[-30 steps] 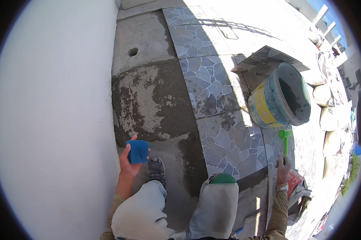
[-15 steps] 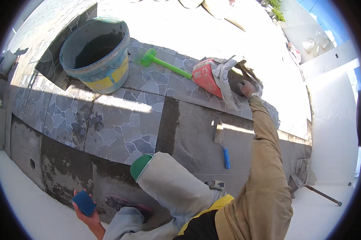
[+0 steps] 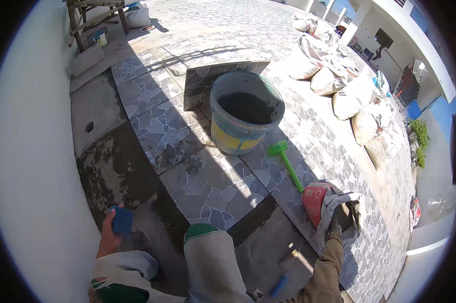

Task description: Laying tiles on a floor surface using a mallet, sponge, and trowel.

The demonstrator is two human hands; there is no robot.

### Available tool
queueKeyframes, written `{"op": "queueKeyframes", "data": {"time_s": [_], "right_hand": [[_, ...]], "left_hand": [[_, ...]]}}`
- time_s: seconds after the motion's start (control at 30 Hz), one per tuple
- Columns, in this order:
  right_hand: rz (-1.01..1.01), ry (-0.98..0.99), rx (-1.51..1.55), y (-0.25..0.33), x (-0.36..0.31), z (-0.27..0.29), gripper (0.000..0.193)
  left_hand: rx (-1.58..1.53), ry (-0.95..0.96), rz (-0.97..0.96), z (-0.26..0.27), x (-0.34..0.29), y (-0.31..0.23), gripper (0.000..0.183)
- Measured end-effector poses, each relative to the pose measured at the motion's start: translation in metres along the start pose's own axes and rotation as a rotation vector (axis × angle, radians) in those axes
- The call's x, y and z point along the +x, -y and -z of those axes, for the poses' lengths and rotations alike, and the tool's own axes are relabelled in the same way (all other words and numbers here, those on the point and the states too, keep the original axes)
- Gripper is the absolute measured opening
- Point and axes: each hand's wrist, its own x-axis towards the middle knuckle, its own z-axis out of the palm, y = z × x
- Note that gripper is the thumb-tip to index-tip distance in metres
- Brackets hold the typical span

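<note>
My left hand (image 3: 107, 235) is closed round a blue sponge (image 3: 122, 220), held low beside the white wall and above the bare cement strip. On the right, my right hand (image 3: 335, 227) reaches into the torn mouth of a red and white paper bag (image 3: 316, 203) lying on the tiles. Grey powder (image 3: 345, 216) shows inside the bag. The fingers of that hand are hidden by the bag and shadow. A green mallet (image 3: 290, 167) lies with its handle end against the bag. Near my right forearm, a trowel with a blue handle (image 3: 278, 286) rests on the cement.
A large bucket (image 3: 238, 141) with dark grey contents stands on the stone-patterned tiles, a loose tile (image 3: 195, 87) leaning behind it. Several filled sacks (image 3: 346, 101) line the right side. A wooden stand (image 3: 96, 17) is at the far left, and the white wall (image 3: 36, 151) runs alongside.
The view has swung left and up, bringing the sacks and the wooden stand into sight. My right hand is now deeper in the bag's mouth. The sponge is still in my left hand.
</note>
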Motion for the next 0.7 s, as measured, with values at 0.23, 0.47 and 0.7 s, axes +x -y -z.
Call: {"op": "queueKeyframes", "data": {"time_s": [0.23,0.47,0.7], "right_hand": [[-0.02,0.079,0.556,-0.017,-0.013,0.02,0.041],[-0.129,0.198,1.259,-0.041,-0.038,0.065,0.028],[-0.094,0.798,1.961,0.045,-0.107,0.113,0.028]], "left_hand": [[0.02,0.042,0.051,0.0,0.011,-0.007,0.051],[-0.076,0.046,0.036,0.01,0.003,-0.002,0.053],[-0.38,-0.026,0.049,0.023,0.015,0.006,0.054]]}}
